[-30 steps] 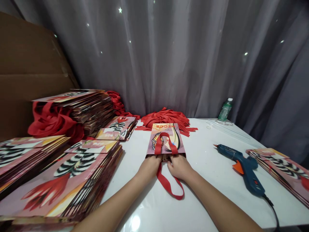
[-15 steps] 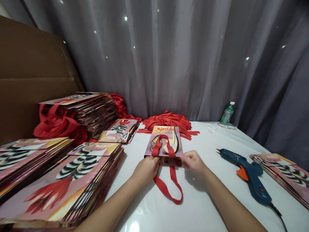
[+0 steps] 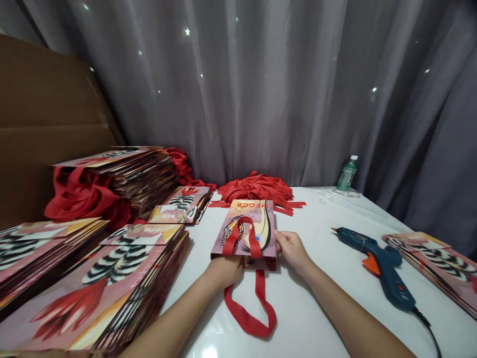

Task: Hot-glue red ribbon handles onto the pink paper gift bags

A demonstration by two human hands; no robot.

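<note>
A flat pink printed paper bag point(image 3: 248, 226) with a butterfly design lies on the white table point(image 3: 309, 308) in front of me. One red ribbon handle point(image 3: 238, 237) rests on its face; a second red ribbon handle point(image 3: 251, 313) loops toward me from its open near edge. My left hand point(image 3: 223, 271) grips the bag's near-left edge, fingers closed on it. My right hand point(image 3: 290, 248) pinches the bag's right edge near the opening. The bag's near end is lifted a little off the table.
Tall stacks of flat bags point(image 3: 115, 268) fill the left side; one stack with red handles point(image 3: 112, 174) stands behind. A pile of loose red ribbons point(image 3: 257, 186) lies at the back. A blue glue gun point(image 3: 376, 261), more bags point(image 3: 436, 258) and a green bottle point(image 3: 347, 173) sit right.
My right hand left the bag's opening and took its right edge. The bag shifted toward me and slightly left, its near end raised. The lower ribbon loop slid closer.
</note>
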